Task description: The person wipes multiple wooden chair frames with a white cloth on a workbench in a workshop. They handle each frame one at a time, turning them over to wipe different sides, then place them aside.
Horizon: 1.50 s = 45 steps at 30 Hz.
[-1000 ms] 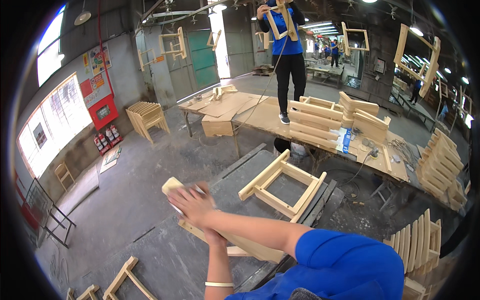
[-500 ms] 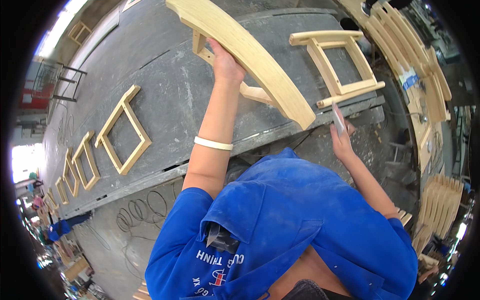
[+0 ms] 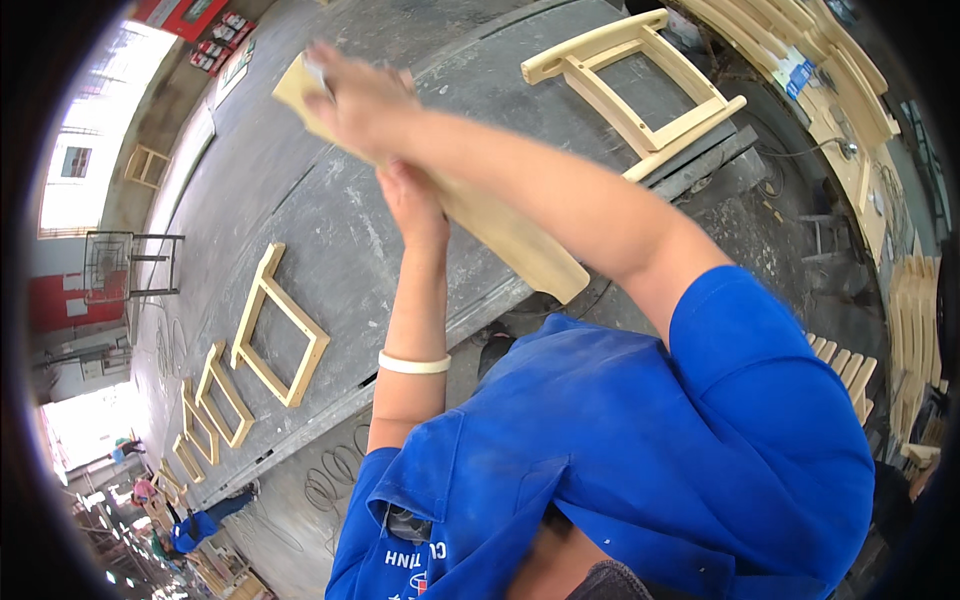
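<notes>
Pale wood, the curved slat (image 3: 470, 200), now slants above the grey bench (image 3: 330, 230) in both our hands, left hand (image 3: 412, 205) gripping its middle from below while our right hand (image 3: 360, 95), a moment ago down beside the chair frame (image 3: 640, 90), has swung across to press on the upper end.

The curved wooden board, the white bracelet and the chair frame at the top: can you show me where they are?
curved wooden board (image 3: 520, 245), head view, on its bare lower end.
white bracelet (image 3: 413, 364), head view, on the band's middle at the wrist.
chair frame (image 3: 640, 95), head view, on its inner rail.
</notes>
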{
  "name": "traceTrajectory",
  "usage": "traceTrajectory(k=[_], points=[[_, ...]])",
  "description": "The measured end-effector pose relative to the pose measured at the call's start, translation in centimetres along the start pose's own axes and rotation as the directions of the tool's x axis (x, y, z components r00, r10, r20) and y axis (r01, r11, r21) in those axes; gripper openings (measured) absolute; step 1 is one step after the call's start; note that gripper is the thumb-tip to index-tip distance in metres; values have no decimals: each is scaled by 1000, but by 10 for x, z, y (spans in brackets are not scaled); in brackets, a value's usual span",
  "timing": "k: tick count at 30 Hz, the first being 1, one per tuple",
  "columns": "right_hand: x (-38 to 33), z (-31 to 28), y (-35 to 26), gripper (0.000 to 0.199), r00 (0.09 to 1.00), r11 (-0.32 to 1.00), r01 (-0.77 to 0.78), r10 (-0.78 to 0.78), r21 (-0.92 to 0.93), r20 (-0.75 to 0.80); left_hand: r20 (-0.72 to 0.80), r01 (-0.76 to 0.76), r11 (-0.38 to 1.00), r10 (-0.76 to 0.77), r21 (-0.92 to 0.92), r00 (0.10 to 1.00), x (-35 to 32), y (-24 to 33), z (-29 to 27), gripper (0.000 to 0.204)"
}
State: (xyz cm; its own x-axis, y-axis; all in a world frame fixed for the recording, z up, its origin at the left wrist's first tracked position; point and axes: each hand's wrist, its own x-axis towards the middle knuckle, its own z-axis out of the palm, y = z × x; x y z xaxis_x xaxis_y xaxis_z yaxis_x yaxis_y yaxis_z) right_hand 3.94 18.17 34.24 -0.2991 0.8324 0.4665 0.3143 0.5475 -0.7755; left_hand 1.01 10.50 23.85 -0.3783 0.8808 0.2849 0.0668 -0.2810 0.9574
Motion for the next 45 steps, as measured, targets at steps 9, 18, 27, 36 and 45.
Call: traceTrajectory(k=[9,18,27,36,45], points=[[-250,-49,67,54,830,936,-292,147,195,537,-282,319,907,-393,-275,875,47,-14,-78,55],[-323,-194,164,45,445,457,-519,866,722,-229,-264,297,859,-427,-416,865,50,-5,-139,67],[-262,-177,87,48,716,-285,-156,627,946,307,82,125,614,-98,-779,992,17,87,-53,44],[-203,-404,207,55,877,69,-313,404,947,260,149,71,449,141,-891,979,-59,73,291,52],[-174,-565,342,51,463,345,-812,872,470,159,607,608,256,-93,-752,790,-27,2,332,106]])
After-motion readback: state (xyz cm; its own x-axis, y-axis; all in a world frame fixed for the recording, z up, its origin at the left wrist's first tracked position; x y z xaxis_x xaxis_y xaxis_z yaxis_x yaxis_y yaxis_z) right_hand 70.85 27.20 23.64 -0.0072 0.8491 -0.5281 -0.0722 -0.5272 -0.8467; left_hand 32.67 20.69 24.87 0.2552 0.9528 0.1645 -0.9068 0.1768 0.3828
